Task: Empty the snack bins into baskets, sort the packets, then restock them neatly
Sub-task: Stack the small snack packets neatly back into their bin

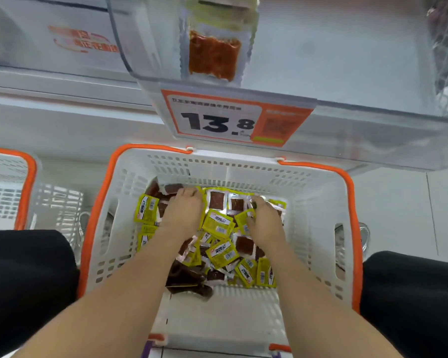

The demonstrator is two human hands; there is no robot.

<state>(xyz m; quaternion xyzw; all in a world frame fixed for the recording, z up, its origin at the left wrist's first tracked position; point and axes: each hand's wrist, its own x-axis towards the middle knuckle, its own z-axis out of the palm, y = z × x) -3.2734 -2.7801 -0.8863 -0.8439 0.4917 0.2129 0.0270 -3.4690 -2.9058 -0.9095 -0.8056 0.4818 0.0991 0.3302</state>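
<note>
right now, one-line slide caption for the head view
Left hand and right hand reach into yellow snack packets in an orange-rimmed basket below a clear bin.

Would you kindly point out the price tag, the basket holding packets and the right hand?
price tag [217, 120], head view, white number panel.
basket [243, 167], head view, far wall.
right hand [265, 224], head view, back of the hand.
</note>
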